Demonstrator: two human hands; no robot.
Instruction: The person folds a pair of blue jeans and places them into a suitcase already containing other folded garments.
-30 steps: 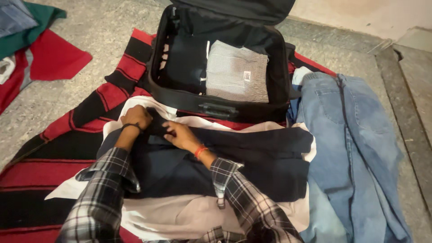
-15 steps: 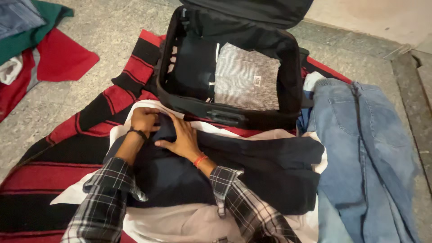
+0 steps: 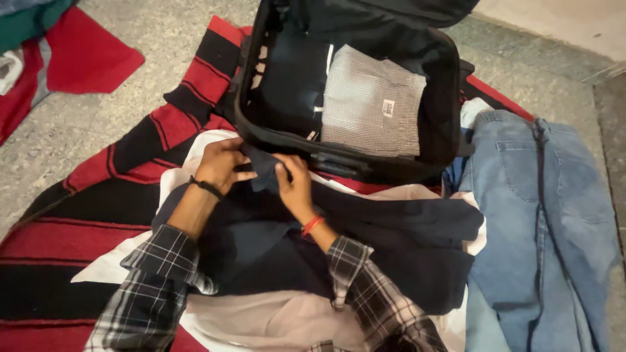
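L hand and R hand both on a dark navy garment, at its top edge just below the suitcase. L grip: fingers curled round the fold of cloth, thumb on top, closed on it. R grip: fingers pinching the same fold from the other side, closed on the cloth too. The pinched bit is lifted slightly between the 2 hands; rest of the garment lies flat, spread to the right across a white cloth, which lies on a red/black striped blanket on the floor.

L wrist has a black band, R wrist a red one. Both sleeves plaid, black/white.

Suitcase is black, lid open, standing on the blanket's upper part, its near wall touching the white cloth. Inside: a folded checked shirt on the right half, dark folded clothes on the left half.

Jeans, blue, lie flat on the floor right of the garment, touching its edge. Top left, well apart: a red cloth w/ green cloth beside it.
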